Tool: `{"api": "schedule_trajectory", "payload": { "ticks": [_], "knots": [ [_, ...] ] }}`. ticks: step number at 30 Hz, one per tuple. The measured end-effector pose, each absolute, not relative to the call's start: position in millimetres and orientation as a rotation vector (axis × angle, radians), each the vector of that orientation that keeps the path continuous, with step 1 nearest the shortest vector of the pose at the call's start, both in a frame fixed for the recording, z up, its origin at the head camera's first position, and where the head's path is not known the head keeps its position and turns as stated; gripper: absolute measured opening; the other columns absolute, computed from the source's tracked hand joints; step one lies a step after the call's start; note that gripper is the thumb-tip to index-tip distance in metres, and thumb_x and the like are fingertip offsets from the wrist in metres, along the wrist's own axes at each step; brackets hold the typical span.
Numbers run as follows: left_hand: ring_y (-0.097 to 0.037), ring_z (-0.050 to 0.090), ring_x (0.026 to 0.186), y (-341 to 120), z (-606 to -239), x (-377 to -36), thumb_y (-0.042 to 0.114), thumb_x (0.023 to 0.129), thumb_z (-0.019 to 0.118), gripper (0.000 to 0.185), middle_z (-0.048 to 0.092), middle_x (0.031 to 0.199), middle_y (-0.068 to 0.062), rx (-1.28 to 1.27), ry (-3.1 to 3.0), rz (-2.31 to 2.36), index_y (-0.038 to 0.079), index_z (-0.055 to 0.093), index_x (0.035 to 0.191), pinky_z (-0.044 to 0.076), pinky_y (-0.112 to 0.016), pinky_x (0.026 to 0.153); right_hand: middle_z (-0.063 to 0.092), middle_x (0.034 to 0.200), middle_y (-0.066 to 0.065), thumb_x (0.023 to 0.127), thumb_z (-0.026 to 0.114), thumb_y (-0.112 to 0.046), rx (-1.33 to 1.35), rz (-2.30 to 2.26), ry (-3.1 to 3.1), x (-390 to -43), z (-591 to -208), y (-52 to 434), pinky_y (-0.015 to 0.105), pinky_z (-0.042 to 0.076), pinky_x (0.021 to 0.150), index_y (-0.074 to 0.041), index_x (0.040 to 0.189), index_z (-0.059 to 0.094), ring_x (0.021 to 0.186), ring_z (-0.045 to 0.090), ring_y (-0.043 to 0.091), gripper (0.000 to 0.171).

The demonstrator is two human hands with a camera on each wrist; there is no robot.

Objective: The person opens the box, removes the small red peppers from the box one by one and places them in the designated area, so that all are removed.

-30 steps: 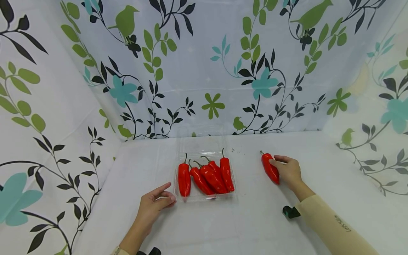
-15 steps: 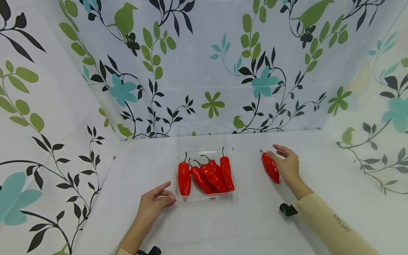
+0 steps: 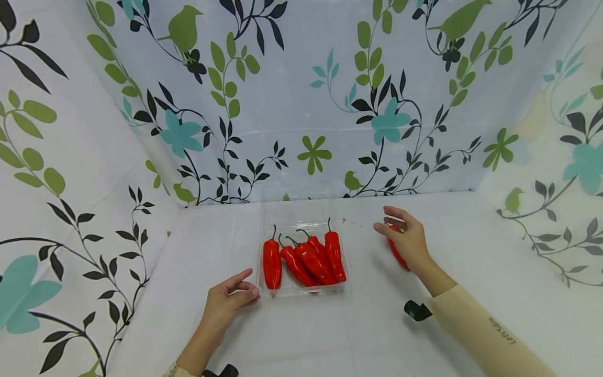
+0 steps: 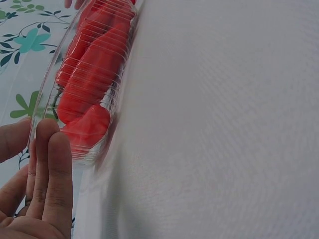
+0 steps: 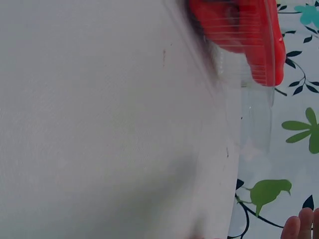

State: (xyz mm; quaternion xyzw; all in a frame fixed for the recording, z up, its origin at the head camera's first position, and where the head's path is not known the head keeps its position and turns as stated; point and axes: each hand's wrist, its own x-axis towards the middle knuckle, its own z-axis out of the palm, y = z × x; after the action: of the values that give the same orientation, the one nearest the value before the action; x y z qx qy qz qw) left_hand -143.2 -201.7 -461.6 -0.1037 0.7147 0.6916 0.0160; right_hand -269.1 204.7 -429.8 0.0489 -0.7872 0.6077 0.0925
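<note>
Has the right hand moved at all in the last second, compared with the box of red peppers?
Yes. The right hand has shifted left, toward the clear tray of peppers, and now covers most of the loose red pepper on the table; its fingers are spread.

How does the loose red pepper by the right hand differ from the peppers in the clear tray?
The loose pepper lies alone on the white table, right of the clear tray; the tray peppers lie four together inside it. The loose pepper is mostly hidden behind the right hand; the tray peppers show whole, stems pointing away. The left hand touches the tray's near left corner, not the peppers. All are glossy red and look alike in shape.
</note>
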Motion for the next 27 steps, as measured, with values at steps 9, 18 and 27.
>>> {"api": "schedule_trajectory", "payload": {
  "ticks": [9, 18, 27],
  "knots": [
    [-0.027, 0.073, 0.088, -201.8, -461.4, -143.2, 0.000, 0.090, 0.073, 0.052, 0.066, 0.099, -0.016, -0.322, 2.217, 2.155, 0.000, 0.059, 0.140, 0.062, -0.035, 0.082, 0.055, 0.141, 0.007, 0.089, 0.081, -0.025, 0.385, 1.841, -2.406, -258.5, -411.9, 185.0, 0.022, 0.054, 0.094, -0.012, 0.143, 0.053, 0.126, 0.057, 0.030, 0.062],
    [-0.027, 0.073, 0.088, -202.5, -461.8, -143.3, 0.001, 0.090, 0.074, 0.052, 0.066, 0.099, -0.015, -0.330, 2.220, 2.149, 0.001, 0.059, 0.140, 0.062, -0.035, 0.082, 0.055, 0.140, 0.009, 0.090, 0.079, -0.018, 0.507, 1.986, -2.366, -246.7, -399.1, 165.1, 0.031, 0.057, 0.092, -0.013, 0.147, 0.050, 0.125, 0.057, 0.037, 0.064],
    [-0.029, 0.073, 0.088, -203.2, -462.3, -143.4, 0.000, 0.089, 0.075, 0.053, 0.067, 0.099, -0.016, -0.315, 2.201, 2.170, 0.001, 0.060, 0.139, 0.062, -0.035, 0.083, 0.054, 0.142, 0.011, 0.092, 0.077, -0.019, 0.473, 2.123, -2.375, -243.3, -397.3, 154.0, 0.037, 0.055, 0.096, -0.017, 0.150, 0.047, 0.123, 0.061, 0.030, 0.066]
  ]
}}
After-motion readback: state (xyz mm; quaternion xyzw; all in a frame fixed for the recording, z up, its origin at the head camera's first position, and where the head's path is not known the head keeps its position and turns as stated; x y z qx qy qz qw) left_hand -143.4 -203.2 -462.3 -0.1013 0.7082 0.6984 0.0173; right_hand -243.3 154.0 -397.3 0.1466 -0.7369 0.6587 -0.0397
